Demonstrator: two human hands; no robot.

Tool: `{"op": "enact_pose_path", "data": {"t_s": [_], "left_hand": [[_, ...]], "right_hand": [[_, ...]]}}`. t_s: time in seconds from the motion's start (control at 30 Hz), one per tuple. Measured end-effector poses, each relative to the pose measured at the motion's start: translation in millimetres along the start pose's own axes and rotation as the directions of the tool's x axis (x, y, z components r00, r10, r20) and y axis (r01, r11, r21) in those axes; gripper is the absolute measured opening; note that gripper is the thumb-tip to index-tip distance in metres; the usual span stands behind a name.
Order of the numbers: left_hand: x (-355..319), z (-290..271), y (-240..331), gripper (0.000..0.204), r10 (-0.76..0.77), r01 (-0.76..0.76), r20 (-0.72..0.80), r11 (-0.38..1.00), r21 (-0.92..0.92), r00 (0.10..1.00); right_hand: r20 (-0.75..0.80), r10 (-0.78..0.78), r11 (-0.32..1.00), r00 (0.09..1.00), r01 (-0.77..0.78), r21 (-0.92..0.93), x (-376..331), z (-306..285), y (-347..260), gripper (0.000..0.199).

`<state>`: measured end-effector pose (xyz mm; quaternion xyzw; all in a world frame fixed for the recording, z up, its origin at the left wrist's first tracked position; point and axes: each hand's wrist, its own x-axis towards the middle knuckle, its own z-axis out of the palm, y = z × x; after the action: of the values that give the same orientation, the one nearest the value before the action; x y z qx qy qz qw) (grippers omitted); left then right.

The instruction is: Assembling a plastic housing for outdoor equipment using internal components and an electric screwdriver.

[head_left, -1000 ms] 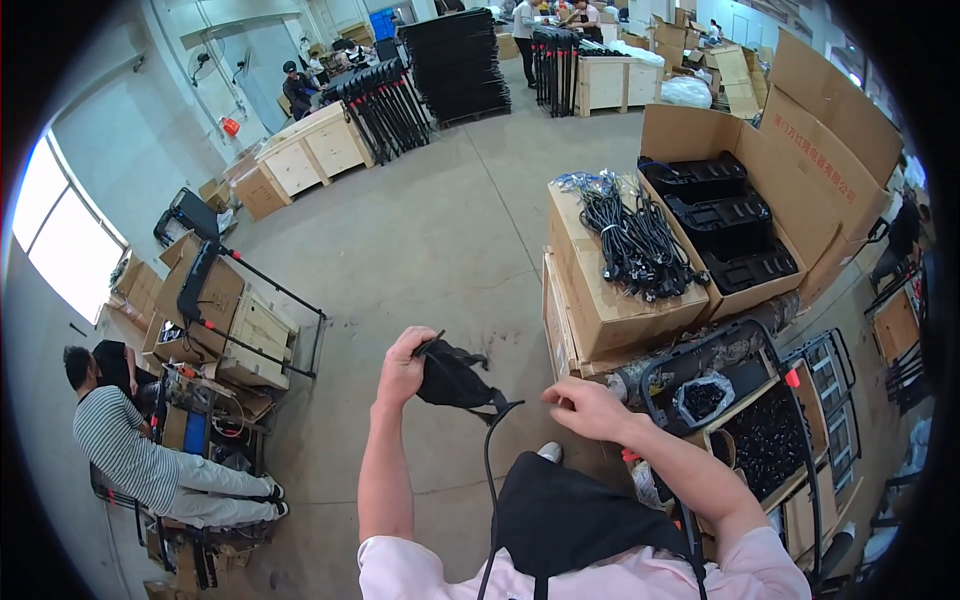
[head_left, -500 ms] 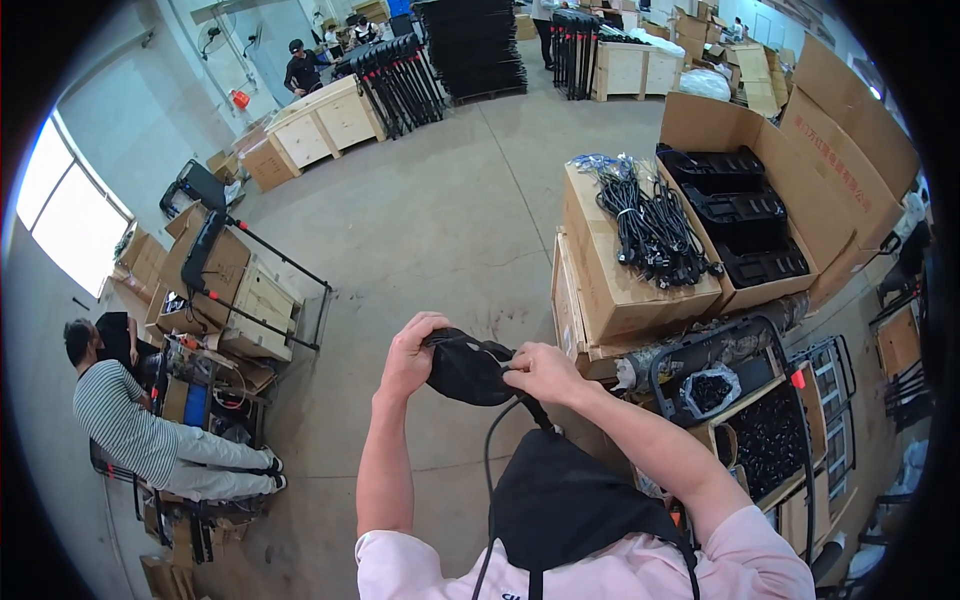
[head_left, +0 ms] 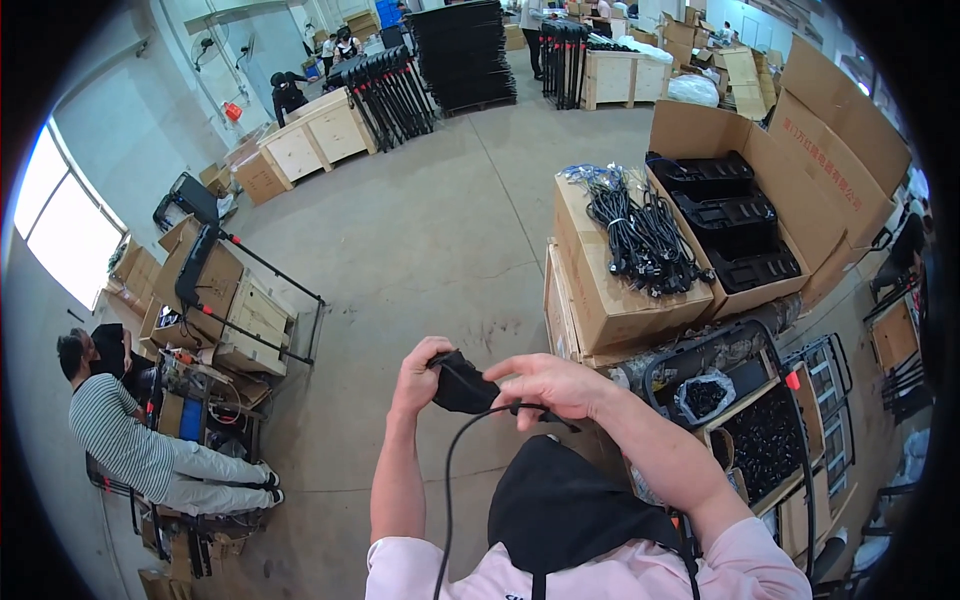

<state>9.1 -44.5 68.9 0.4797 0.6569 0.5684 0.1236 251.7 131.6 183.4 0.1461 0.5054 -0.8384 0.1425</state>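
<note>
My left hand (head_left: 418, 375) is closed on the edge of a soft black cloth piece (head_left: 466, 384), held up in front of my chest. Its exact kind is hard to make out. My right hand (head_left: 548, 386) is at the cloth's right side, index finger reaching to its edge and the other fingers loosely bent. A thin black cord (head_left: 452, 455) passes between those fingers, its short end sticking out to the right. From there it arcs left and drops to the lower edge of the view. A black apron (head_left: 570, 500) covers my front.
To the right, a carton (head_left: 620, 310) carries bundled black power cables (head_left: 645, 235). Beside it an open carton (head_left: 730, 285) holds black moulded parts, with a bin of small black parts (head_left: 768, 450) nearer. A person in a striped shirt (head_left: 105, 425) works at left by a black frame (head_left: 265, 265).
The black cloth is tilted and looks narrower. My right hand has loosened its pinch on the cloth and turned, the cord now across its fingers. The cord's loop has swung left.
</note>
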Motion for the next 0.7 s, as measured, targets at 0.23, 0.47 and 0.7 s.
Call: {"op": "enact_pose_path", "data": {"t_s": [0.23,0.47,0.7], "left_hand": [[16.1,17.7,46.1,0.035,0.103,-0.104,0.033,0.994,0.041,0.994],[22.4,42.8,66.0,0.039,0.101,-0.108,0.125,0.993,0.052,0.987],[15.3,63.6,19.5,0.034,0.009,0.004,0.073,0.984,-0.176,0.997]], "right_hand": [[-0.27,0.252,0.812,0.93,-0.354,-0.464,-8.5,-53.3,69.5,0.047],[-0.456,-0.209,0.817,0.865,-0.101,-0.567,-21.3,-13.3,96.5,0.035],[0.018,-0.319,0.767,0.948,0.247,0.593,-65.3,-14.9,52.5,0.046]]}}
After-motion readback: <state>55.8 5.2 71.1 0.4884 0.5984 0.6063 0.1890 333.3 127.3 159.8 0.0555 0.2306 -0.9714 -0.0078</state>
